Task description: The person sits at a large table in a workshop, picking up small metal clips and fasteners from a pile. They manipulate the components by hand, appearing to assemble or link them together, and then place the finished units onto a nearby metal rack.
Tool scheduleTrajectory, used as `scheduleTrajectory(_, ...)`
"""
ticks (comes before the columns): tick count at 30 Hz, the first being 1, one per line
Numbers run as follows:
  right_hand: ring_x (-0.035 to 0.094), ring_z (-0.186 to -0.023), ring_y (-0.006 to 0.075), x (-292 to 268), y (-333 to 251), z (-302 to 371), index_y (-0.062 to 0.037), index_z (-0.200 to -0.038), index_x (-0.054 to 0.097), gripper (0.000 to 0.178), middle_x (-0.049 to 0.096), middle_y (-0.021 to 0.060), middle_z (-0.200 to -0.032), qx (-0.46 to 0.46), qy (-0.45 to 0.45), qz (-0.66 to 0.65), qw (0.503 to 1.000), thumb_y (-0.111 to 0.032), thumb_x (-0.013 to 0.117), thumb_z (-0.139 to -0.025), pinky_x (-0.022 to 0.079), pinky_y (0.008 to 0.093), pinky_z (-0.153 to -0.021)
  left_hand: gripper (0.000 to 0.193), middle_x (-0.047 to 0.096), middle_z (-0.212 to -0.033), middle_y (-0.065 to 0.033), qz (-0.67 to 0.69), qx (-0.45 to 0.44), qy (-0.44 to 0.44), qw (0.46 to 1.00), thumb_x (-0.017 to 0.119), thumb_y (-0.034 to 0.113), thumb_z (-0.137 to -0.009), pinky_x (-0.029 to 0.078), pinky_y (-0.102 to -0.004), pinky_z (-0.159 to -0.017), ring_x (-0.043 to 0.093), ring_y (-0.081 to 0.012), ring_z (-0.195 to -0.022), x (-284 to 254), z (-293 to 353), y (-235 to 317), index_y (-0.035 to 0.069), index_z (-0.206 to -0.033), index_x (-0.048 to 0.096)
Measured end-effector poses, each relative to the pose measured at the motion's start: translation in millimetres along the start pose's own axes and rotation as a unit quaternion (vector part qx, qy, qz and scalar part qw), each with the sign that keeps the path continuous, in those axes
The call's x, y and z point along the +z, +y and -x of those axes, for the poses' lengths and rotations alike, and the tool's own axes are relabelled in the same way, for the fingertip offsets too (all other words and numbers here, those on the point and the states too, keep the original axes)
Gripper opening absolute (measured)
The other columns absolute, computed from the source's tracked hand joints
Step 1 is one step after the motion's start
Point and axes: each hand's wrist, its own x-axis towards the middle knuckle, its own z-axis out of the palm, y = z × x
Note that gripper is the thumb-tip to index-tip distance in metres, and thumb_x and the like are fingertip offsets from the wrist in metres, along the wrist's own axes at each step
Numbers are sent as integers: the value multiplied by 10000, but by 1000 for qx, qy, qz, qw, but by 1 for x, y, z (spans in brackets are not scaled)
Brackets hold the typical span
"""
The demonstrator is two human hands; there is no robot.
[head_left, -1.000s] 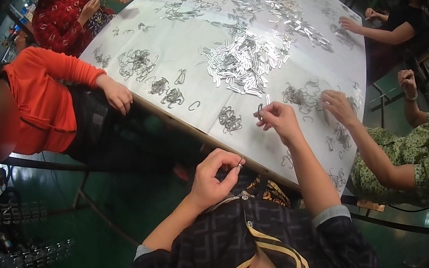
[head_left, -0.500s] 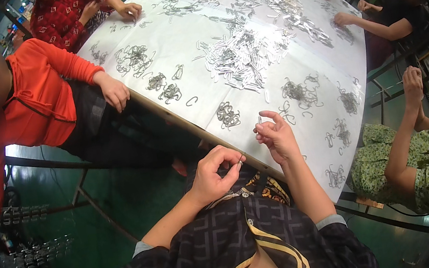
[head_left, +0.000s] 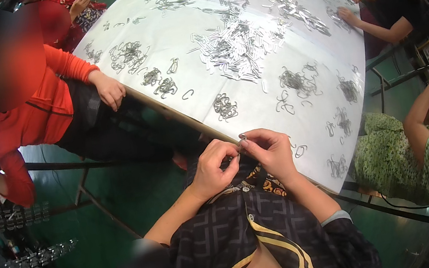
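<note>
Above the table's front edge my two hands meet, thumbs and forefingers pinched. My left hand [head_left: 213, 168] is closed on a small dark wire piece, mostly hidden by the fingertips. Against it, my right hand [head_left: 272, 154] pinches a small silvery piece [head_left: 242, 137]; its exact shape is too small to make out. Just beyond my hands lies a small heap of dark curved wire hooks [head_left: 225, 107]. A large pile of short silvery strips [head_left: 243, 49] spreads over the middle of the white tabletop [head_left: 190, 121].
More wire hooks lie in heaps at left [head_left: 128, 56] and right [head_left: 298, 81]. A person in an orange top [head_left: 50, 114] sits at left, with a hand on the table edge. Another in green patterned clothes [head_left: 401, 156] sits at right. Others work along the far sides.
My right hand has come down and left from over the table, bringing its silvery piece against my left fingertips. The person at left has leaned in and raised the far-left hand.
</note>
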Motion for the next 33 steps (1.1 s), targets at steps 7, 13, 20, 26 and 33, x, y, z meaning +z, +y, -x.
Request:
scheduleTrajectory(7,682,-734,231,7,7,8,5,-917,689,111,684,126,-845,-128,14,135,983,-3,682,-807,529,300,-649,163,668,-879,-89,-46,20,-37,998,667,-64,-707,492,-322,-652,606,-248,-766,0,6,-17,19,-824,590)
scheduleTrajectory(13,681,-751,274,5,24,11,-16,-926,686,112,684,133,-861,-151,-16,158,976,-27,685,-814,537,323,-664,157,667,-888,-112,-34,-2,-98,995,664,-60,-710,505,-353,-706,622,-278,-828,-7,8,-23,9,-844,619)
scheduleTrajectory(20,668,-750,287,1,26,13,-36,-919,680,125,680,118,-855,-206,-18,179,962,-22,699,-796,530,341,-659,194,692,-959,-134,-106,28,-120,987,653,-50,-755,519,-357,-771,649,-289,-906,-25,-39,-31,14,-937,678)
scheduleTrajectory(26,655,-730,286,0,32,17,-40,-922,677,139,671,109,-839,-232,-30,174,956,-18,702,-787,521,346,-650,151,655,-896,-90,-151,190,-171,955,660,-8,-758,513,-351,-739,611,-257,-868,55,-97,-66,36,-901,674)
scheduleTrajectory(33,647,-733,282,-1,28,24,-37,-930,674,150,672,101,-859,-233,-26,161,959,-27,708,-784,514,347,-649,74,641,-789,-96,-315,356,-236,848,604,59,-669,507,-326,-702,586,-231,-792,139,-134,-71,25,-715,652)
